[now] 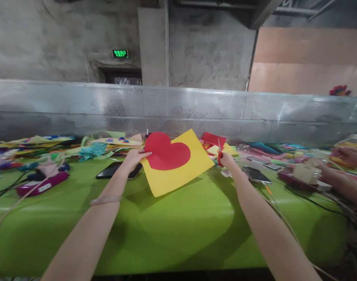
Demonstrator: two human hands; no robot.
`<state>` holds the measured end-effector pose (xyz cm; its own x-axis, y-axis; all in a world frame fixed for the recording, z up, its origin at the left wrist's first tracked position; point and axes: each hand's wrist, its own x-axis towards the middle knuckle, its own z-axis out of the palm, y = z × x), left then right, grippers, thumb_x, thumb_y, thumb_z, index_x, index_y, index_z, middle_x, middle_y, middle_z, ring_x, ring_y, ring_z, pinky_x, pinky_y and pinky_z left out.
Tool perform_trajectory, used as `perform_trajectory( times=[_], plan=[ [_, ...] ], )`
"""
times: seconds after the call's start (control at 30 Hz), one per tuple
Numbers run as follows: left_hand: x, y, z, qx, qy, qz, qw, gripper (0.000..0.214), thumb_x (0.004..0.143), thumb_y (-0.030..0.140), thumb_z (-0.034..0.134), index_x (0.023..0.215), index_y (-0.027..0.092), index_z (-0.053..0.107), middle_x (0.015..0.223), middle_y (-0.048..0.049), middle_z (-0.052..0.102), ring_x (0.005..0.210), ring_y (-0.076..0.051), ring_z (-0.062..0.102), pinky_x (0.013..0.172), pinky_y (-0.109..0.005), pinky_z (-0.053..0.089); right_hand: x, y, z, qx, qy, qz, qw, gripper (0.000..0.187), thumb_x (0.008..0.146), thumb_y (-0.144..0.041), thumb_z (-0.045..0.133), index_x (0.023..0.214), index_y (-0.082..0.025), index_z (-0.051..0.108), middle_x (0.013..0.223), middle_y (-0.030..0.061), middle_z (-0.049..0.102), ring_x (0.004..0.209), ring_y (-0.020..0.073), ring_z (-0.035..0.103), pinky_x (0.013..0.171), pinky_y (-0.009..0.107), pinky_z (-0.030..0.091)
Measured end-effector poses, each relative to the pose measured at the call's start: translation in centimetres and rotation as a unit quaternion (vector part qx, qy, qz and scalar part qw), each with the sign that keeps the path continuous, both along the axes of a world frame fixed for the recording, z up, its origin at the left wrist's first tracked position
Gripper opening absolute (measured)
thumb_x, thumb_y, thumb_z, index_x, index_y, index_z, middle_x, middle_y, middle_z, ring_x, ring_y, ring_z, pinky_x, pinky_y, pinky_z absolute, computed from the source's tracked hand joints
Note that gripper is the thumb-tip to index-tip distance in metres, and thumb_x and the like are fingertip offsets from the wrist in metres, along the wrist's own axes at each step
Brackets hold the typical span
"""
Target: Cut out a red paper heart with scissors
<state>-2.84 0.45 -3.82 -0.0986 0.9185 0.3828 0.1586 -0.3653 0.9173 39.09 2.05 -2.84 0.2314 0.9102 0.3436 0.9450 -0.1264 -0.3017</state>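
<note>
Above the table, my left hand [136,159] pinches a red paper heart [167,154] together with the yellow sheet [172,181] behind it. The heart lies against the upper left part of the sheet, which is tilted, one corner up and one hanging down. To the right of the sheet, my right hand [227,159] is closed around the red handles of scissors [220,154]. Their blades point upward, away from the yellow sheet. Behind the scissors lies a piece of red paper [214,139].
A green-covered table [178,238] bears a black tablet [108,170], a purple power strip [42,183], a phone [257,174] with a cable and heaps of coloured paper. Another person's hands [349,158] are at the far right. A perforated metal panel [178,105] stands behind.
</note>
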Motion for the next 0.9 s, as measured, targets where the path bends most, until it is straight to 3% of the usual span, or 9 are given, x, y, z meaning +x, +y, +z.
perform_trajectory(
  times=[0.4, 0.9],
  plan=[
    [0.9, -0.1, -0.3, 0.007, 0.069, 0.074, 0.995, 0.03, 0.051, 0.035, 0.076, 0.071, 0.014, 0.073, 0.069, -0.007, 0.073, 0.07, -0.026, 0.066, 0.066, -0.033, 0.049, -0.1, 0.0, 0.1, -0.039, -0.003, -0.005, 0.999, 0.03, 0.089, -0.032, 0.054, 0.113, -0.014, 0.055, 0.112, 0.0083, 0.058, 0.095, 0.0194, 0.059, 0.08, 0.039, 0.051],
    [1.7, -0.9, 0.4, -0.019, 0.026, -0.006, 0.999, 0.03, 0.05, 0.032, 0.079, 0.073, 0.015, 0.073, 0.07, -0.0064, 0.073, 0.069, -0.025, 0.067, 0.067, -0.034, 0.052, -0.5, -0.3, 0.3, -0.032, -0.015, 0.0, 0.999, 0.028, 0.089, -0.032, 0.054, 0.11, -0.014, 0.057, 0.109, 0.0075, 0.06, 0.093, 0.0189, 0.06, 0.079, 0.038, 0.051]
  ],
)
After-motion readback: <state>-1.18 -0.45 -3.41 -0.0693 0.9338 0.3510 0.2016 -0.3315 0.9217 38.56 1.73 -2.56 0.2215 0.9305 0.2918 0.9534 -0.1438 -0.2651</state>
